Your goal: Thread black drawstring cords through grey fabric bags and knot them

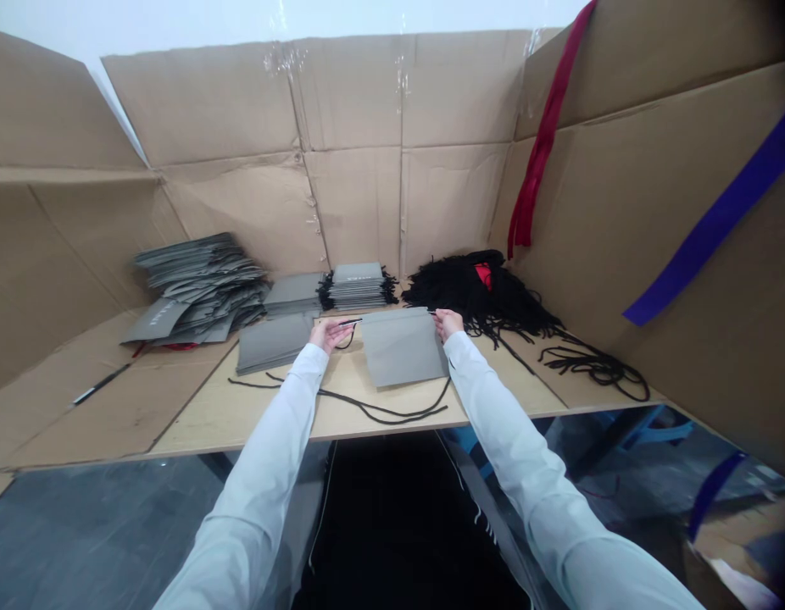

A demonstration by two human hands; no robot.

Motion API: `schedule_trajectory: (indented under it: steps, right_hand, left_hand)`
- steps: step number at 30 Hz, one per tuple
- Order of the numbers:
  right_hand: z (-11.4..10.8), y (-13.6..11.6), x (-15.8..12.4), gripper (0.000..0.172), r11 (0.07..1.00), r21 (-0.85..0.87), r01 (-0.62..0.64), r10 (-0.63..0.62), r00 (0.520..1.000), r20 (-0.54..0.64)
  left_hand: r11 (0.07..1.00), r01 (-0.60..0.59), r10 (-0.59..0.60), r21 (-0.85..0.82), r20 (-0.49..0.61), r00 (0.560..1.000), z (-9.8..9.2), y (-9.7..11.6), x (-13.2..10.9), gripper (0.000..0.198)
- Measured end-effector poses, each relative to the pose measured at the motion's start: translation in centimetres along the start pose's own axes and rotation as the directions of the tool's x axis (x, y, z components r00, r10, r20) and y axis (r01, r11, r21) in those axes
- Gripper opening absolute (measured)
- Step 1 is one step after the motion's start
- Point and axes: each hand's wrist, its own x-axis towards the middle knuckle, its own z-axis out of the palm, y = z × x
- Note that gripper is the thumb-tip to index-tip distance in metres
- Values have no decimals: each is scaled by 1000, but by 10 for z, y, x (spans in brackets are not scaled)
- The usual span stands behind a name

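Observation:
A flat grey paper bag [402,347] lies on the light wooden table [195,428], its top edge toward the far side. My left hand [329,335] pinches a black cord [386,410] near a thin dark tip [350,322] at the bag's top left corner. My right hand [448,323] grips the cord at the top right corner. The cord's long slack loop trails across the table in front of the bag. Another grey bag [273,343] lies flat just left of my left hand.
A neat stack of corded grey bags [358,286] and a loose, tilted pile of grey bags [198,288] stand at the back. A heap of black cords [475,288] lies back right. Cardboard walls [354,144] surround the table. A pen [100,383] lies at left.

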Motion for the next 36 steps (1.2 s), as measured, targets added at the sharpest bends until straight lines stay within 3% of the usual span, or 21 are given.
schedule_trajectory:
  steps: [5,13,20,26,29,36]
  right_hand:
    - [0,1,1,9,999,40,-19,20,1000,-20]
    - [-2,1,3,7,1000,-28,13,-14,1000,-28]
    - [-1,0,0,17,997,-53,61,-61,998,3]
    - [-3,-1,-4,35,966,-196,168,-173,985,-12]
    - [-3,-1,-3,30,975,-143,172,-174,985,-2]
    - [-2,-7,-6,18,999,35,41,-43,998,47]
  left_hand:
    - [997,-47,47,60,8,999,1,-1,-2,16]
    - [987,22,-11,161,-65,998,-1,-3,-1,10]
    - [970,46,-19,237,-115,993,1,-5,-3,19]
    - [960,51,-16,274,-128,992,5,-5,-5,25]
    - [958,66,-33,278,-122,992,6,-5,-5,24]
    - [967,98,-77,237,-100,992,1,-7,0,12]
